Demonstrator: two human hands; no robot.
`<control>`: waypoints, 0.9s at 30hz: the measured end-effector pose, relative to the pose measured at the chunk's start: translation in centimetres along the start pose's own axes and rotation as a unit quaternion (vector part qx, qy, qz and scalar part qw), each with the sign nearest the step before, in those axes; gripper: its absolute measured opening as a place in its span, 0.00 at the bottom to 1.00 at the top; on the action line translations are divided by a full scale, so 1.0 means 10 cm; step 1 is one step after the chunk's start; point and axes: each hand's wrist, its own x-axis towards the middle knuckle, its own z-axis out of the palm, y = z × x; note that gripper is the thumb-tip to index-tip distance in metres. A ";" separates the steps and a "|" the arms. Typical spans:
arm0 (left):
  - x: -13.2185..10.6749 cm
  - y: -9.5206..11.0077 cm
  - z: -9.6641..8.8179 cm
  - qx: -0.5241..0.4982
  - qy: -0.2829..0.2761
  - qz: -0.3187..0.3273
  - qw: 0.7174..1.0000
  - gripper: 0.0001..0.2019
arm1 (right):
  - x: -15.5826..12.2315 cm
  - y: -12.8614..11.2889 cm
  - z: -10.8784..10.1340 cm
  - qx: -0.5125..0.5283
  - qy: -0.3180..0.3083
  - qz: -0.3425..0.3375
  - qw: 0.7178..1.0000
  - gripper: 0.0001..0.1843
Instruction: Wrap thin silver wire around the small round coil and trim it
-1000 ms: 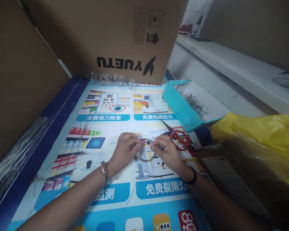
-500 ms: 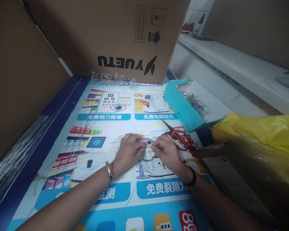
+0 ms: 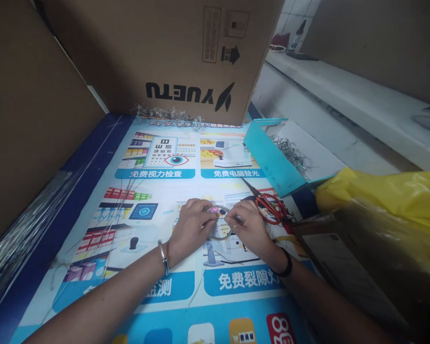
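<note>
A thin greyish wire ring point(image 3: 220, 238) spans the gap between my two hands, low over the printed sheet. My left hand point(image 3: 191, 223) pinches its left side with thumb and forefinger, beside a small pink piece point(image 3: 214, 209) too small to make out. On the ring's right side, my right hand point(image 3: 251, 227) is closed in a pinch, its fingertips close to those of the left. Just beyond the right hand lie scissors point(image 3: 270, 208) with red handles, blades pointing away to the upper left.
A turquoise box point(image 3: 272, 160) holds tangled wire point(image 3: 290, 155). A large cardboard box point(image 3: 157, 57) stands behind, with clear beaded pieces point(image 3: 168, 114) along its base. Wire strands point(image 3: 28, 239) lie at left. Yellow plastic point(image 3: 387, 196) and a wrapped package point(image 3: 344, 258) are at right.
</note>
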 end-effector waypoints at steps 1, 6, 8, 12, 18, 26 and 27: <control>0.00 0.00 0.00 -0.001 0.000 0.000 1.000 0.09 | 0.00 0.00 0.00 0.000 -0.002 0.000 1.000 0.08; 0.00 0.00 0.00 -0.003 0.002 0.004 1.000 0.09 | -0.01 0.00 -0.01 0.002 0.000 0.004 1.000 0.08; 0.00 0.00 0.00 -0.004 0.002 0.004 1.000 0.09 | -0.01 0.00 -0.01 0.000 0.001 0.006 1.000 0.08; 0.00 0.00 0.00 -0.007 0.005 0.005 1.000 0.09 | -0.01 -0.02 -0.02 0.004 0.000 0.008 1.000 0.08; 0.00 0.00 -0.01 -0.007 0.002 0.002 1.000 0.09 | 0.00 -0.03 -0.02 0.006 0.005 0.008 1.000 0.08; 0.00 -0.01 0.00 -0.011 0.007 0.005 1.000 0.10 | -0.01 -0.03 -0.03 0.002 0.001 0.004 1.000 0.08; -0.01 -0.01 0.00 -0.011 0.007 0.005 1.000 0.10 | -0.01 -0.03 -0.03 0.003 0.002 0.000 1.000 0.08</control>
